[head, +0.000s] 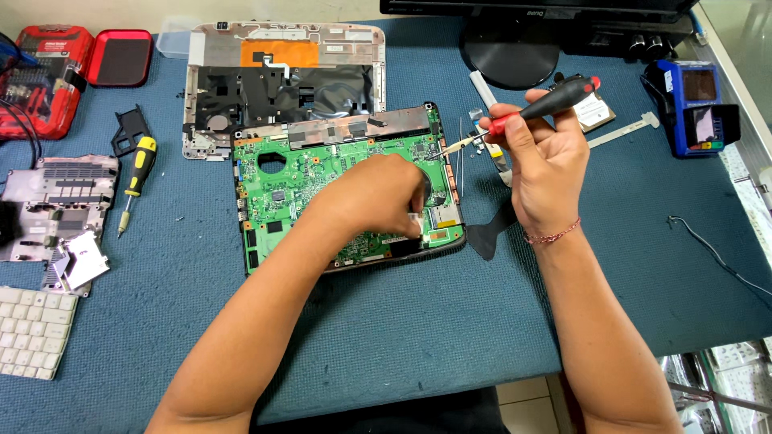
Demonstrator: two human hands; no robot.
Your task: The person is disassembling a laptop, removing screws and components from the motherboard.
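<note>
The green circuit board [322, 181] lies in its dark laptop shell in the middle of the blue table [418, 321], just below a silver laptop cover [281, 72] with an orange patch. The left hand [378, 197] rests on the board's right half, fingers curled down onto it — what they pinch, if anything, I cannot tell. The right hand [547, 173] is closed around a black-and-red screwdriver [523, 112], held slanted, its tip at the board's upper right corner. A yellow-and-black screwdriver [135, 177] lies well to the left, beside a grey metal panel [60, 201] — a white keyboard [32, 329] sits at the left edge below it.
</note>
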